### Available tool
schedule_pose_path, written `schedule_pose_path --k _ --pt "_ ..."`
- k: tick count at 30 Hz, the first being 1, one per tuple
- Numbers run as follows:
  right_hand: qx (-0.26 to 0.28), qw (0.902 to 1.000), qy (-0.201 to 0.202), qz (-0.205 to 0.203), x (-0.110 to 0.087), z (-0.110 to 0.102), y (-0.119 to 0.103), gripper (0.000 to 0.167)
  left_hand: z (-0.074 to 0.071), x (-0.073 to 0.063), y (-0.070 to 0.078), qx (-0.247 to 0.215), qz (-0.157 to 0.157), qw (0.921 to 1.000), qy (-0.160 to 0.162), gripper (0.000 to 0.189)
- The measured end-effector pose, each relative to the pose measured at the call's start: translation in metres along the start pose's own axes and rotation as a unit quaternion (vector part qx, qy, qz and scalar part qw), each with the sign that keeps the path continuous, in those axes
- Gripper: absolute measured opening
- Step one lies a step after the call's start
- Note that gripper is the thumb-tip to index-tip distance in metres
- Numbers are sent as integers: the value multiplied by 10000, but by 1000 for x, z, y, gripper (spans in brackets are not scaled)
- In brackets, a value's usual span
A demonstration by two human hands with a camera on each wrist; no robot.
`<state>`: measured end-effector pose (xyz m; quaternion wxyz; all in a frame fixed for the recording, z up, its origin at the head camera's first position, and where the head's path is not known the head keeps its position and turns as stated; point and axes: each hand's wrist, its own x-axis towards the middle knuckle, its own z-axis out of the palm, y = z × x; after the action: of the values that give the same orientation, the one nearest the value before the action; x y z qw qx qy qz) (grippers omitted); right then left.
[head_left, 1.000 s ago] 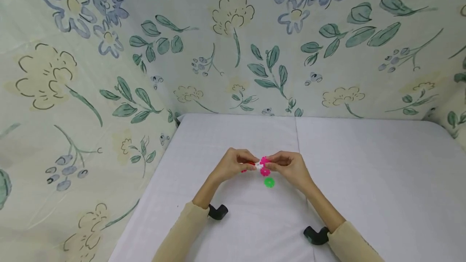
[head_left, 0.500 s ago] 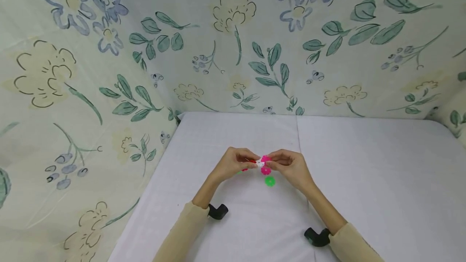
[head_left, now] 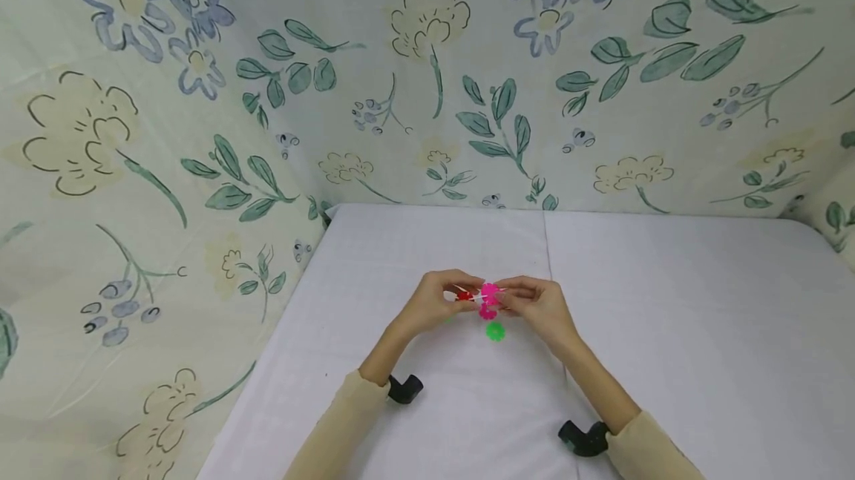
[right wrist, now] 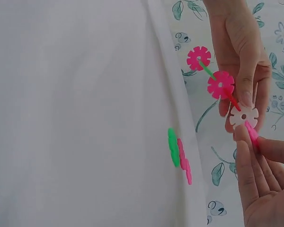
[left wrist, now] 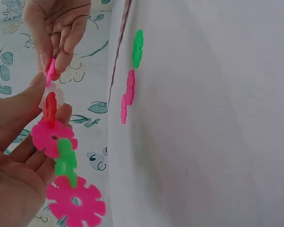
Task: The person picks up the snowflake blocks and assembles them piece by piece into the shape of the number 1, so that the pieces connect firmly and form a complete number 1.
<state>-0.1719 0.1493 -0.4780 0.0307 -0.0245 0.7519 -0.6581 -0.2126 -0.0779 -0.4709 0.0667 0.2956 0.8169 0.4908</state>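
Observation:
In the head view both hands meet above the white-covered table. My left hand [head_left: 437, 300] pinches a white notched snowflake disc [right wrist: 249, 115] at the end of a chain of interlocking plastic discs. Behind it run a red disc [left wrist: 50, 108], a pink disc [left wrist: 54, 139], a green disc [left wrist: 66, 163] and another pink disc [left wrist: 78, 203] at the far end. My right hand [head_left: 537, 309] pinches a pink disc [right wrist: 251, 133] between thumb and fingers, its edge right at the rim of the white disc. Fingertips partly cover that joint.
On the table [head_left: 668, 317], a loose green disc [head_left: 495, 331] lies just nearer than the hands. Two loose pink discs [left wrist: 130, 87] lie beside it in the wrist views. Black elbow-shaped pieces stick out by both wrists. A floral cloth [head_left: 427, 94] hangs behind and to the left.
My left hand has shifted slightly right, closer to the right hand. The red disc shows more between its fingers, and the white disc shows less. The right hand has barely moved.

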Motion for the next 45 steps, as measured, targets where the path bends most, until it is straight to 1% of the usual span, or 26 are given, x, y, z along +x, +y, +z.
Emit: schedule_pose_path --k 3,6,9,12,16,19,22,26,29,33,40,45 --pt "202 9997 66 121 -1 3 0 27 3 1 5 238 105 9996 97 40" --pt "442 9987 93 226 -1 6 -1 29 6 3 7 386 220 9989 143 36" --pt "639 9972 119 371 -2 10 -1 31 7 3 7 378 273 9987 187 32" --pt "765 9959 97 472 -1 12 0 33 8 2 7 332 237 9988 275 30" --pt "816 9952 1 532 0 14 1 34 7 1 4 296 212 9988 329 28" --pt "662 9962 -110 559 1 12 0 38 5 0 2 305 154 9989 321 27" --pt "366 9976 -145 574 1 9 1 41 3 -1 -1 326 36 9990 319 27" --pt "-88 9985 -4 542 2 1 5 41 -1 -2 -6 331 -47 9989 338 29" --pt "-305 9978 102 583 6 -5 9 40 -3 -3 -10 332 -67 9988 361 28" --pt "-488 9966 116 657 11 -10 13 41 -5 -5 -13 370 -153 9984 411 27" --pt "-1028 9929 3 594 21 -12 18 39 -8 -6 -17 437 -156 9980 435 26" --pt "-1297 9900 -71 555 28 -10 21 37 -10 -6 -20 346 -197 9983 421 25"
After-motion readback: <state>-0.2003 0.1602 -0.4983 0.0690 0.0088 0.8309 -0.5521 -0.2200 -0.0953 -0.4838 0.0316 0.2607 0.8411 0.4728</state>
